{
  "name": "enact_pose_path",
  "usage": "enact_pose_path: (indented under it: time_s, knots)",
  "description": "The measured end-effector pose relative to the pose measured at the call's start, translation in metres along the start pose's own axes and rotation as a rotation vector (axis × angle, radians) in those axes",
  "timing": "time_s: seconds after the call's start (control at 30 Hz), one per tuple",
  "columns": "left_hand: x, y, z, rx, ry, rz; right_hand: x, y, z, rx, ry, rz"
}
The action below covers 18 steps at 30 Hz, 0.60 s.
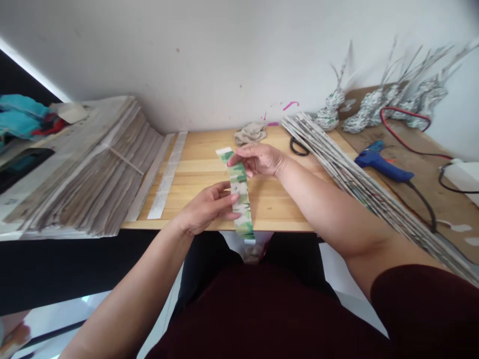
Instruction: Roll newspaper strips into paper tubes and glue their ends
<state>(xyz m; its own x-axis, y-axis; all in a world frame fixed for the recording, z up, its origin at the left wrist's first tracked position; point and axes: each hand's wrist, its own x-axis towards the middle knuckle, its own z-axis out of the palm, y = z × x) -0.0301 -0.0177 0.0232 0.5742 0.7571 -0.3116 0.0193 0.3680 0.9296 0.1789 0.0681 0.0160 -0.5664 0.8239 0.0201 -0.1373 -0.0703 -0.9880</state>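
A green and white printed paper strip (pixel 243 202) is held up above the front edge of the wooden table (pixel 202 174), its lower end reaching past that edge. My left hand (pixel 211 205) pinches the strip at its middle, thumb in front and some fingers behind. Near the top end, my right hand (pixel 258 158) grips it between thumb and fingers. To the left lies a pale, flat paper strip (pixel 167 177) on the table. Behind my right hand sits a crumpled grey cloth (pixel 250 133).
A tall stack of newspaper (pixel 93 169) stands at the left. On the right lie a bundle of rolled paper sticks (pixel 337 169), black scissor handles (pixel 298 146) and a blue glue gun (pixel 385 164) with its cord. Wrapped newspaper shapes (pixel 331 109) stand against the wall.
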Motion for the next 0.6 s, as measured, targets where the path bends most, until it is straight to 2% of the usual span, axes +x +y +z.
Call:
enact_pose_path:
  time_s: [0.1,0.2,0.37,0.47,0.53,0.6]
  knots:
    - [0.007,0.016,-0.007,-0.042,0.084,0.096,-0.005,-0.004,0.001,0.012,-0.140,0.072]
    - [0.023,0.032,-0.011,-0.056,0.143,0.127,-0.005,-0.004,0.001,0.018,-0.234,0.111]
    - [0.054,0.043,-0.015,0.024,0.230,0.198,-0.001,0.003,-0.006,0.060,-0.387,0.111]
    - [0.058,0.051,-0.013,-0.029,0.222,0.255,0.001,0.006,-0.014,0.129,-0.360,0.111]
    - [0.045,0.060,-0.007,-0.087,0.191,0.268,0.001,0.007,-0.018,0.172,-0.283,0.101]
    - [0.022,0.071,0.000,-0.088,0.154,0.262,0.001,0.007,-0.020,0.224,-0.168,0.090]
